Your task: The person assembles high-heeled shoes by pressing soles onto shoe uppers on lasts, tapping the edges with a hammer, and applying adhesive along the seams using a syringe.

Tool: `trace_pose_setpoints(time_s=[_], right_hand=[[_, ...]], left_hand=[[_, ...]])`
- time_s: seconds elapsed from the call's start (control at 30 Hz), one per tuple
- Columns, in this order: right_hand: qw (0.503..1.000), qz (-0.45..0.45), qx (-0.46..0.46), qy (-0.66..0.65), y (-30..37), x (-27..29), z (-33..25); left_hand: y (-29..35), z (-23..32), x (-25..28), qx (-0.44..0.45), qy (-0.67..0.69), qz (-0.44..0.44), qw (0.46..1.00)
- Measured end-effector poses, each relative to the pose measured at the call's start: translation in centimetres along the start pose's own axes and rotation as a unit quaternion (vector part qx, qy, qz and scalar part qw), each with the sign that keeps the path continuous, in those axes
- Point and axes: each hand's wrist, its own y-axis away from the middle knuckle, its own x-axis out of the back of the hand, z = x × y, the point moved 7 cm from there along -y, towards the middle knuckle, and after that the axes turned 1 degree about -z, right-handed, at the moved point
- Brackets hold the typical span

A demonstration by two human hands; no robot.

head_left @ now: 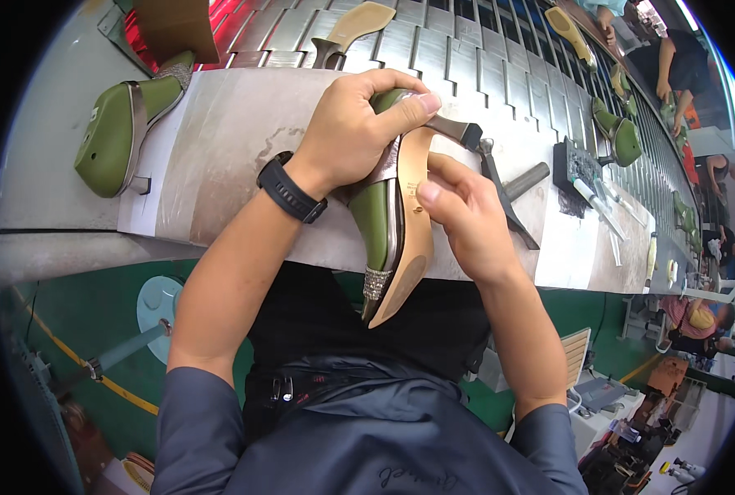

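Left grip (355,132) clasps the heel end of a tan-soled shoe (414,219), thumb laid over it; right grip (472,223), fingers half-curled, sets its thumb on the sole. Both forearms (231,285) angle inward. The toe overhangs the desk (240,124) edge.

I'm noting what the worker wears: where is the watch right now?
In the head view, left of centre, the watch is around the left wrist, just below and left of the left hand, which grips a green shoe.
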Motion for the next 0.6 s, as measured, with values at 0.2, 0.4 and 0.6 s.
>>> trace_pose_setpoints(time_s=[0.2,0.4,0.6], right_hand=[[0.999,-0.029,-0.02,0.032,0.5,-1.1,-0.5],[0.999,0.004,-0.027,0.018,0.2,-1.1,-0.1],[1.0,0.028,0.003,0.01,-2.5,-0.7,-0.6]], left_hand=[[-0.2,0.0,-0.4,0.006,0.006,-0.002,1.0],[0.0,0.1,-0.1,0.014,0.001,0.001,1.0],[-0.1,0.5,0.5,-0.035,-0.067,-0.02,0.997]])
